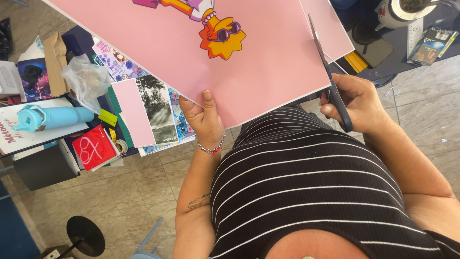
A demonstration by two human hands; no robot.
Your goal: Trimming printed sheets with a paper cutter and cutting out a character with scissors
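Note:
A large pink sheet (268,62) with a printed cartoon figure lies tilted over the table edge. My left hand (203,117) grips its near edge, thumb on top, a beaded bracelet on the wrist. My right hand (357,98) holds dark-handled scissors (328,72). Their blades run up through the sheet near its right side, and a narrower pink strip (333,29) lies to the right of the blades.
Left of the sheet lie a small pink card (133,112), a black-and-white photo strip (157,108), printed stickers, a red card (96,147), a light blue bottle (52,117) and a crumpled plastic bag (86,79). A kettle-like pot (400,12) stands far right. Tiled floor below.

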